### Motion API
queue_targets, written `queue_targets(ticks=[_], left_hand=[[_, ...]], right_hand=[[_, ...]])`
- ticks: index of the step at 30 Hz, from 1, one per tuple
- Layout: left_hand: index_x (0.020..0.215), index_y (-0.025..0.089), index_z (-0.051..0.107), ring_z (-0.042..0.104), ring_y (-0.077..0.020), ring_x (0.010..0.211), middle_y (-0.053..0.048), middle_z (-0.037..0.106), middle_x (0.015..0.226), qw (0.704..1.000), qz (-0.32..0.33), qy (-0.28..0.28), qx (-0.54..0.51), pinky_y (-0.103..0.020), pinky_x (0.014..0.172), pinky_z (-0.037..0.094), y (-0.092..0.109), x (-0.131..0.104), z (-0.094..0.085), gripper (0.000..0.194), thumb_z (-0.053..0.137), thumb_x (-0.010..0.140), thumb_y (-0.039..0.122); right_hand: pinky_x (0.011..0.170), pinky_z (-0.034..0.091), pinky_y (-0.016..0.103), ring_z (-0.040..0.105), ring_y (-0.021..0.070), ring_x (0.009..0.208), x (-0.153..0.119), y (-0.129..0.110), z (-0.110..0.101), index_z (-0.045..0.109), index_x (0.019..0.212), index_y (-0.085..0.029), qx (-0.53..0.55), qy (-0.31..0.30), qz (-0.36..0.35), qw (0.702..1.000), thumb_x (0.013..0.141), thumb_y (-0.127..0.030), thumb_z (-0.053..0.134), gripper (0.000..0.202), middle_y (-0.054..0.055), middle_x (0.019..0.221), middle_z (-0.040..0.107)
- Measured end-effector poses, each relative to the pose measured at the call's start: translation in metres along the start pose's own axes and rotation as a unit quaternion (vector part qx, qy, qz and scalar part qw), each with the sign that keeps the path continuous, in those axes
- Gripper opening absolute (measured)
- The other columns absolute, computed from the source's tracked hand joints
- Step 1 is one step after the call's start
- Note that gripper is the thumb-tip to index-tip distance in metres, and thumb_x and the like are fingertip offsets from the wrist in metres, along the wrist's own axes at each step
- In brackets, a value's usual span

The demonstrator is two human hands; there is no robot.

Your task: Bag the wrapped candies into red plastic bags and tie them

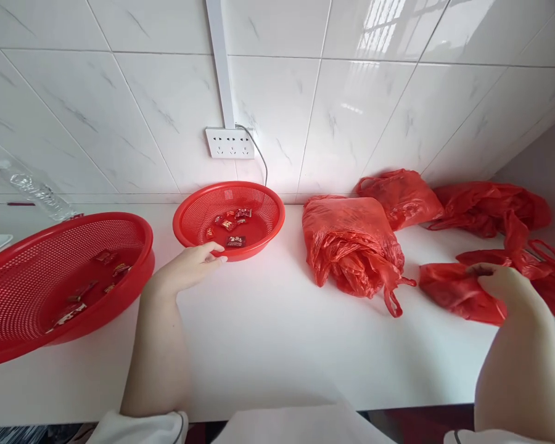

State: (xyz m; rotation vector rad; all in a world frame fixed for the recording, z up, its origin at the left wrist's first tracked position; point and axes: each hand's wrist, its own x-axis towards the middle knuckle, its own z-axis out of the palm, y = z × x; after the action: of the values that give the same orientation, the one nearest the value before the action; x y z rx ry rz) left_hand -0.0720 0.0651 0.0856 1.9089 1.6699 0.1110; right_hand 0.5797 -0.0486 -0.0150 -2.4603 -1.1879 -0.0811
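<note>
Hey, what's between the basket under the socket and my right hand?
The head view shows a bulky bag there, then part of the flatter bag at your right hand.

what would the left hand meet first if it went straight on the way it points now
The left hand would probably meet the farther red basket at its near rim; whether it touches there is unclear.

Head-worn view, forward and down, close over white table (277, 333), facing tiled wall (166, 105)
</note>
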Motion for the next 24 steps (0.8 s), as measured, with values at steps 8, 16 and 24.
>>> queue_targets(ticks=[8,16,24], left_hand=[[0.134,0.029,0.052,0.063,-0.0299,0.111,-0.011,0.065,0.125,1.000,-0.001,-0.013,-0.002,-0.037,0.084,0.051,0.005,0.002,0.005,0.065,0.048,0.082,0.067],[0.123,0.025,0.065,0.067,-0.0285,0.104,-0.008,0.074,0.109,0.999,-0.006,-0.002,-0.031,-0.036,0.083,0.051,0.006,0.013,0.011,0.056,0.042,0.087,0.062],[0.133,0.024,0.059,0.062,-0.0274,0.114,-0.007,0.076,0.103,0.999,0.005,-0.009,-0.040,-0.033,0.087,0.048,0.001,0.018,0.009,0.054,0.052,0.086,0.049]], right_hand=[[0.086,0.044,0.043,0.062,0.0323,0.108,0.004,-0.101,-0.019,0.071,0.100,-0.021,0.052,0.024,-0.002,0.998,0.071,-0.017,0.060,0.031,0.020,0.108,0.070],[0.089,0.045,0.036,0.065,0.0224,0.098,-0.083,-0.247,-0.050,0.069,0.098,-0.025,0.231,-0.110,-0.208,0.944,0.086,-0.032,0.059,0.018,0.006,0.107,0.072],[0.066,0.047,0.035,0.063,0.0237,0.082,-0.085,-0.272,-0.029,0.065,0.091,-0.022,0.067,-0.160,-0.205,0.963,0.088,-0.042,0.051,0.025,0.007,0.095,0.070]])
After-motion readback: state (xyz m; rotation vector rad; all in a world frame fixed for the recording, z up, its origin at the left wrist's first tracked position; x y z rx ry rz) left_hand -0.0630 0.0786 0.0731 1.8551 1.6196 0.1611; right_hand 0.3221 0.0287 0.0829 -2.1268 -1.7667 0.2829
